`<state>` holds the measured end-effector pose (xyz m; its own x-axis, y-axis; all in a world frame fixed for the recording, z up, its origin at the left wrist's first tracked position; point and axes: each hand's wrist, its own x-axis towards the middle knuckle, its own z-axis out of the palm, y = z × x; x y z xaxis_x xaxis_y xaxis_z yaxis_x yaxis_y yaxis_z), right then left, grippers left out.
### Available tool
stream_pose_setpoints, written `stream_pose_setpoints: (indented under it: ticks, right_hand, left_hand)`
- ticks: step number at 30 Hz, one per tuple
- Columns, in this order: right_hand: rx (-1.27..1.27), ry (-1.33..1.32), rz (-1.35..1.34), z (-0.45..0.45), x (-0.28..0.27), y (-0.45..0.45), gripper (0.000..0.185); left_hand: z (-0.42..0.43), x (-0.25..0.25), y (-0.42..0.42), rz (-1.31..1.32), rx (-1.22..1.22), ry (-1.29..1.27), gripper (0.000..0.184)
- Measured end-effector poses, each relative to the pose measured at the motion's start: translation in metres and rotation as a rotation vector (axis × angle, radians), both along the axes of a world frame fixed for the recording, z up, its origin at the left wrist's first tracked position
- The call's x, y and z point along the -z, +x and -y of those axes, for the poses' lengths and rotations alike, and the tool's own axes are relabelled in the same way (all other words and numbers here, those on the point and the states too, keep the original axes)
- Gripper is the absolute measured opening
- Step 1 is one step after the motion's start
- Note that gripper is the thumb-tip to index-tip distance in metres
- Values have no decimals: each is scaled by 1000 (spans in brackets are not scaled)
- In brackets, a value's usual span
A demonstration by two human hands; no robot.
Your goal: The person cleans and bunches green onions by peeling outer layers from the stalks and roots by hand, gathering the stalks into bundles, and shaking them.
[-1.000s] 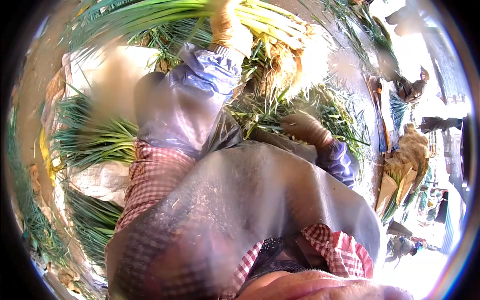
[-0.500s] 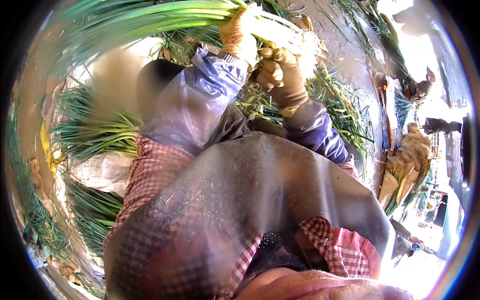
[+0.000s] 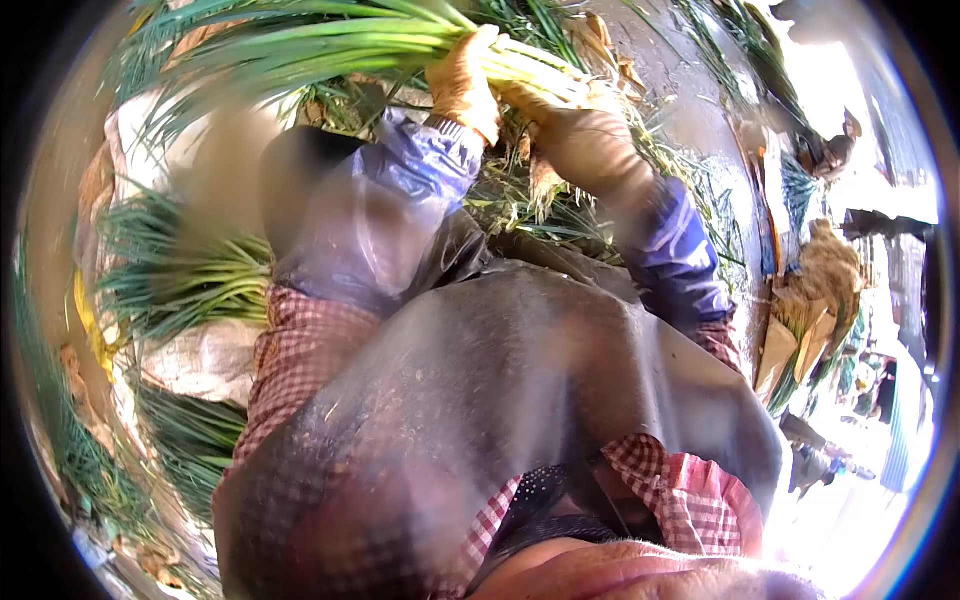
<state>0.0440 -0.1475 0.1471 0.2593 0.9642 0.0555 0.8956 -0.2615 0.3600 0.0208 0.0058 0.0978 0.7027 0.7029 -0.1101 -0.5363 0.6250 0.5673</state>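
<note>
A long bunch of spring onions (image 3: 370,42) stretches across the top, green leaves to the left and pale stems to the right. My left hand (image 3: 464,84), in a tan work glove, is closed around the stems. At the paler root end my right hand (image 3: 588,135), gloved as well and slightly blurred, grips from below; its fingers are partly hidden against the stems. Loose leaves and dry peelings (image 3: 535,195) lie beneath both hands.
More spring onion bunches (image 3: 215,285) rest on pale sacking (image 3: 205,358) at the left. Another dark green bunch (image 3: 190,435) lies nearer me. To the right stands a brown wrapped bundle (image 3: 820,285). Leaf scraps litter the wet floor (image 3: 690,110).
My right hand has moved up from a curled position below the bunch to its root end. My left hand keeps its hold, and the bunch has shifted slightly, its leaves less blurred.
</note>
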Motion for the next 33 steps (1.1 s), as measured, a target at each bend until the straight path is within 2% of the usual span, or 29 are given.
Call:
stream_pose_setpoints:
  ticks: [2, 3, 4, 6, 8, 9, 13, 14, 16, 18, 19, 20, 21, 22, 25, 27, 28, 29, 30, 32, 33]
  right_hand:
    - [145, 60, -272, -16, -15, -16, 42]
    - [150, 94, -304, -19, -9, -14, 39]
    - [104, 141, -300, -21, 5, -12, 36]
    - [26, 236, -271, -21, 31, -1, 30]
    - [-48, 327, -227, -20, 53, 14, 25]
    - [-80, 363, -207, -19, 60, 20, 22]
    - [-144, 436, -212, -8, 67, 43, 15]
    - [-93, 405, -265, -3, 67, 41, 16]
    - [-11, 326, -282, 11, 57, 33, 17]
    - [-12, 225, -92, 41, 26, 24, 18]
    - [13, 184, 21, 54, 17, 26, 18]
    - [239, 57, 82, 64, 17, 27, 14]
    - [460, -74, 153, 77, 19, 35, 11]
    - [342, 8, 19, 109, 44, 71, 8]
    - [498, -191, -119, 135, 25, 64, 34]
    - [566, 269, -488, 120, 2, 23, 34]
    - [462, 350, -456, 105, -16, 1, 31]
    - [360, 351, -376, 98, -2, 3, 36]
    - [260, 354, -289, 90, 12, 6, 42]
    - [596, -10, -343, 55, -4, -6, 48]
    - [437, 206, -432, 54, 6, -1, 47]
  left_hand:
    - [9, -17, -17, -126, 83, -27, 24]
    - [10, -33, -28, -141, 153, -7, 26]
    - [-8, 12, -20, 162, 169, 501, 29]
    - [9, 8, -22, 59, 244, 172, 39]
    - [9, -18, -26, -117, 331, -36, 39]
    - [2, 13, -8, -30, 222, 25, 37]
    - [2, -11, -11, 93, 186, 37, 36]
    - [3, -10, -15, 109, 126, 115, 36]
    - [-2, -5, -8, 122, 154, 10, 35]
    - [-18, 14, 4, 53, 93, 67, 30]
    - [-20, 8, 0, 119, 123, -50, 27]
    - [-23, 0, -4, 181, 149, -170, 24]
    - [-23, -6, -7, 129, 106, -192, 23]
    - [-27, -5, -6, 140, 88, -183, 22]
    - [-30, -2, -4, 119, 45, -135, 21]
    - [-32, 11, 7, 101, 9, -97, 19]
    - [-28, 7, 3, 47, 30, -89, 19]
    - [-22, 4, -1, -7, 58, -81, 18]
    - [-18, 7, 4, 60, 40, -117, 18]
    - [-11, 4, -1, 47, 99, -118, 18]
    - [-11, 7, 1, 89, 120, -119, 18]
